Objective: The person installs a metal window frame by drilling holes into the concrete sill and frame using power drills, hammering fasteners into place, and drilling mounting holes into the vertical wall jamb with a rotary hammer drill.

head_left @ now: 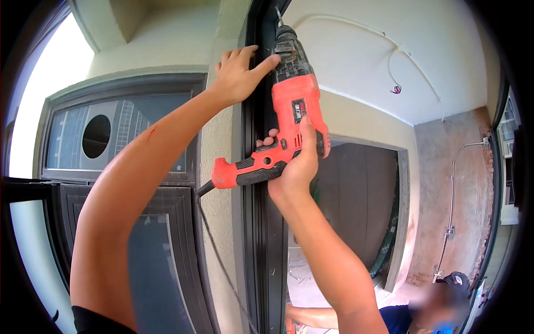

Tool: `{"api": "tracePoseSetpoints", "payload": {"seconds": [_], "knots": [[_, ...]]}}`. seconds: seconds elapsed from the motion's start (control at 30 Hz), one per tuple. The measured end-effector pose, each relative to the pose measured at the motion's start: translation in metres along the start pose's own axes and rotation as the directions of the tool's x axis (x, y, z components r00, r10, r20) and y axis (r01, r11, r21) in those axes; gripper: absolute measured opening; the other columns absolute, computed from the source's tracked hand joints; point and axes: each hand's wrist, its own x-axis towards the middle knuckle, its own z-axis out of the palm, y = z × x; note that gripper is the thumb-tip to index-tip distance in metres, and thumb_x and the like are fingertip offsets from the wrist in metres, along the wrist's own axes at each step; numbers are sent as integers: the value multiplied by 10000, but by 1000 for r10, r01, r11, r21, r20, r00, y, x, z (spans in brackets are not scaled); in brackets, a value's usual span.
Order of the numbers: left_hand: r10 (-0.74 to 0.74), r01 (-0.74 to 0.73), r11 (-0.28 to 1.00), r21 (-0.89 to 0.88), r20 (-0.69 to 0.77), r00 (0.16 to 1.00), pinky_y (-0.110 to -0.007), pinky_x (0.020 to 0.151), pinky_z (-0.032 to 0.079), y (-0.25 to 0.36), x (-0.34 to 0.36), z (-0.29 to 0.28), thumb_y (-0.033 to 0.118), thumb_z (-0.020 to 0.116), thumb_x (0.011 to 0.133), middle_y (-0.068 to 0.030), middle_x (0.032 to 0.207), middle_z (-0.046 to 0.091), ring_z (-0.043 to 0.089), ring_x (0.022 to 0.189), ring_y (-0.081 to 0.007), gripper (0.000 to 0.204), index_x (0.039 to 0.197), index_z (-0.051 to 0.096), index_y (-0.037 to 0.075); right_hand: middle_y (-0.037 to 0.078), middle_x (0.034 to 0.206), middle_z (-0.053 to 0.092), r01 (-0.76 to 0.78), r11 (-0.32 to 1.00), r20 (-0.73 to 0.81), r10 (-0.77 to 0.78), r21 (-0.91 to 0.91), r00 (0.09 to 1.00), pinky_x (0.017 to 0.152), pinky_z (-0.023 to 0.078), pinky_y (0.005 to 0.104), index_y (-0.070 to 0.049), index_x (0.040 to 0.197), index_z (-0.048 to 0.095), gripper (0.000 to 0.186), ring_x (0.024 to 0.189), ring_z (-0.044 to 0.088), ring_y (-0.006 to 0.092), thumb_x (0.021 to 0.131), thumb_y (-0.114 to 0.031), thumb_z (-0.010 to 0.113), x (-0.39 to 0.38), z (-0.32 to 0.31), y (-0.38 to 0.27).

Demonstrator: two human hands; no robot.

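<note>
A red and black rotary hammer drill (296, 100) is raised high against a dark metal door frame (258, 222), its bit (279, 15) pointing up at the frame's upper part. My right hand (297, 167) is closed round the drill's body near the handle, with fingertips showing on its far side. My left hand (239, 73) lies with fingers stretched out against the frame, its thumb touching the drill's black front housing. From the handle end a black power cord (217, 239) hangs down along the frame. Whether the bit touches metal I cannot tell.
At lower right, a person in a dark cap (457, 280) stretches an arm toward the frame's lower part. Left of the wall strip stands a dark door (189, 250) below a window with a round hole (96, 136). Conduit (451, 195) and loose wires (395, 89) run inside the room.
</note>
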Motion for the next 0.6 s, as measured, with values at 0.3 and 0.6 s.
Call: {"api": "tracePoseSetpoints", "payload": {"seconds": [0.3, 0.6], "knots": [[210, -214, 963, -163, -37, 977, -524, 1274, 267, -51, -8, 40, 91, 508, 1010, -263, 1666, 230, 261, 1539, -502, 582, 1571, 373, 22, 50, 863, 617, 21, 998, 3, -21, -66, 1000, 746, 582, 420, -74, 1234, 556, 542, 693, 615, 165, 1000, -555, 646, 3, 3, 9], [179, -175, 967, -183, 1, 984, -521, 1274, 270, -50, -8, 37, 36, 489, 956, -285, 1671, 199, 241, 1549, -505, 612, 1539, 316, -30, 67, 863, 630, -20, 1000, -15, 20, -19, 1000, 732, 587, 424, -70, 1250, 561, 521, 698, 621, 171, 1013, -526, 649, 9, -1, 3]]}}
